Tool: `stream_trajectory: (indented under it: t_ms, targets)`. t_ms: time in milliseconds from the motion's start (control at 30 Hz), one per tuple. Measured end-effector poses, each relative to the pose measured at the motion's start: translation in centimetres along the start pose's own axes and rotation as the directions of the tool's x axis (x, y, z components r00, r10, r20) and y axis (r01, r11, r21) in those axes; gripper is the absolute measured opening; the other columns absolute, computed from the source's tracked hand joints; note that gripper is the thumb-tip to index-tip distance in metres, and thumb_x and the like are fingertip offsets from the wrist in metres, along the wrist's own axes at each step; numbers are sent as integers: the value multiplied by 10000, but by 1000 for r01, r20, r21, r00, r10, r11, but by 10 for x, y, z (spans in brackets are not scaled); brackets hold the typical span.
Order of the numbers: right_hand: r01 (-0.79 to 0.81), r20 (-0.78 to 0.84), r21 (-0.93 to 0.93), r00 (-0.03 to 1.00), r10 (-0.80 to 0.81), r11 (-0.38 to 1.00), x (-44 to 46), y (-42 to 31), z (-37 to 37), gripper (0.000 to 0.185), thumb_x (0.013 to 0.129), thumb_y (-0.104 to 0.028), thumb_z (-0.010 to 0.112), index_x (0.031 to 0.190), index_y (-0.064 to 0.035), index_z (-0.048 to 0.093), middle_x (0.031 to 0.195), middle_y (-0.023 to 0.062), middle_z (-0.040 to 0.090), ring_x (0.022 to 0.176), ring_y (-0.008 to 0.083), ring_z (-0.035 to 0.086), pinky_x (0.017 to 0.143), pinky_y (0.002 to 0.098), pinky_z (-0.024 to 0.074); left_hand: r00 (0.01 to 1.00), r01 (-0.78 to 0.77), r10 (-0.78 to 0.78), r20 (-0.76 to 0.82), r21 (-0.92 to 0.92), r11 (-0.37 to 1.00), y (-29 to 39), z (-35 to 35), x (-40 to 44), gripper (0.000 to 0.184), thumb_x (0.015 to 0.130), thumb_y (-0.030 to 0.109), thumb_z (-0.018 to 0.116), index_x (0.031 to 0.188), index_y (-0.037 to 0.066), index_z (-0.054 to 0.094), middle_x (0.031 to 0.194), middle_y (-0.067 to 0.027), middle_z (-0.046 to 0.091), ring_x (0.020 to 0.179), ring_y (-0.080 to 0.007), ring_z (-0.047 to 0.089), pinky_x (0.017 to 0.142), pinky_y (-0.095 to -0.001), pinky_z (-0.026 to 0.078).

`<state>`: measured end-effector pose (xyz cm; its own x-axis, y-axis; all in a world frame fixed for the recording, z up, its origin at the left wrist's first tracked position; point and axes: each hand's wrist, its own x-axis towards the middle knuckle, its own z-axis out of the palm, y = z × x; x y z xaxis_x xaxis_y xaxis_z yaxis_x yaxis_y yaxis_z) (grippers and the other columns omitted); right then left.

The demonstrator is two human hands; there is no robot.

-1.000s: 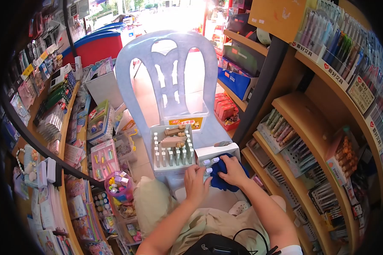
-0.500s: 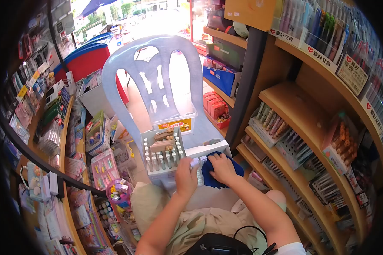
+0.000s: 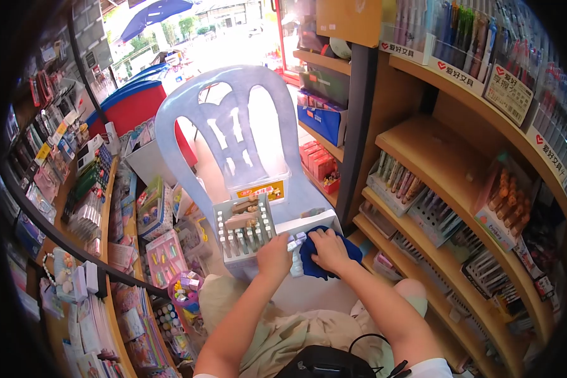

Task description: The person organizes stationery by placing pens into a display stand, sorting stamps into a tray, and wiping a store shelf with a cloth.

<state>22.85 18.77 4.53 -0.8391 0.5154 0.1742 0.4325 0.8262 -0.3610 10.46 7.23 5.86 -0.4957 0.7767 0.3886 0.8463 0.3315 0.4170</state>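
Note:
My left hand (image 3: 275, 257) has its fingers closed at the left side of some small white-capped bottles (image 3: 296, 240); what its fingertips grip is hidden. Bunched dark blue cloth (image 3: 309, 258) lies under my right hand (image 3: 328, 250), whose fingers are pressed around it. Behind both hands is an open white box (image 3: 315, 218). To the left on the blue-grey plastic chair (image 3: 170, 135) stands a grey tray (image 3: 228, 257) with rows of white-capped bottles and brown pieces on top. A clear tub (image 3: 280, 190) with an orange label sits behind the tray.
Wooden shelves (image 3: 422, 148) with boxed pens rise at the right. Shelves of stationery (image 3: 101, 214) line the left, beside a pink basket (image 3: 186, 286) of small items. A cardboard box (image 3: 346, 19) is at the top, and a blue umbrella (image 3: 154, 16) shows outside.
The view has shifted, showing more of the outside. My left hand has closed in beside the bottles, where its fingers were spread a second ago. My right hand remains on the blue cloth.

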Motion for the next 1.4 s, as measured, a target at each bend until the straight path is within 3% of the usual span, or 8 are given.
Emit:
stream_trajectory:
  t_ms: [167, 300, 433, 667, 800, 833, 1233, 1400]
  targets:
    - [-37, 29, -3, 999, 38, 999, 0, -2, -3, 496, 658, -137, 736, 1110, -77, 541, 1100, 111, 566, 1047, 309, 507, 847, 415, 443, 979, 4, -30, 203, 126, 992, -4, -2, 14, 218, 683, 112, 704, 881, 83, 616, 872, -115, 623, 826, -318, 616, 683, -414, 488]
    - [-29, 33, -15, 999, 29, 999, -1, 0, -3, 482, 655, -140, 738, 1097, -79, 554, 1090, 112, 567, 1047, 306, 508, 850, 414, 445, 1000, 21, -21, 3, -72, 997, -2, -4, 16, 228, 682, 133, 736, 849, 44, 610, 868, -127, 616, 835, -329, 598, 709, -396, 473]
    - [-36, 27, -35, 999, 37, 999, 3, 0, 2, 484, 663, -155, 740, 1106, -86, 558, 1096, 107, 564, 1054, 297, 505, 857, 413, 441, 975, -207, 182, -130, -212, 955, 29, -47, 34, 231, 686, 84, 734, 851, 24, 584, 819, -114, 616, 771, -294, 603, 677, -354, 465]
    - [-35, -10, 11, 999, 35, 999, -2, 0, 1, 437, 654, -136, 732, 1048, -81, 549, 1084, 111, 561, 1055, 296, 503, 831, 421, 439, 928, 358, -148, 342, -709, 608, 19, -23, 12, 326, 704, 115, 689, 976, -2, 553, 817, -142, 624, 768, -242, 626, 704, -335, 484]
    - [-37, -2, 15, 999, 37, 999, -1, 1, 1, 489, 658, -147, 739, 1104, -88, 546, 1096, 107, 562, 1059, 295, 501, 846, 413, 437, 975, 189, -147, 166, -279, 942, 18, 6, -2, 407, 716, 134, 712, 1061, -6, 547, 972, -183, 632, 906, -308, 624, 760, -367, 489]
    - [-37, -4, 17, 999, 37, 999, -1, 2, 1, 513, 660, -153, 742, 1129, -91, 544, 1101, 107, 562, 1060, 295, 501, 853, 408, 436, 996, 60, -76, -54, -253, 966, 17, 20, -6, 411, 710, 125, 709, 1076, 22, 555, 1017, -179, 616, 925, -340, 604, 765, -406, 485]
    - [-28, 6, -41, 1000, 28, 999, 3, 3, 3, 490, 646, -163, 738, 1093, -64, 565, 1056, 121, 563, 1014, 294, 518, 830, 392, 453, 982, -27, 0, 190, 143, 989, 26, 16, 31, 249, 686, 60, 642, 930, 65, 595, 856, -138, 636, 789, -352, 627, 670, -436, 498]
    - [-20, -14, -24, 1000, 20, 1000, 1, -1, 1, 492, 646, -155, 734, 1099, -70, 562, 1046, 124, 576, 1006, 299, 525, 820, 392, 458, 989, -1, -13, 147, 97, 995, 18, 12, 35, 227, 702, 140, 683, 917, 87, 634, 811, -148, 647, 797, -343, 626, 688, -430, 494]
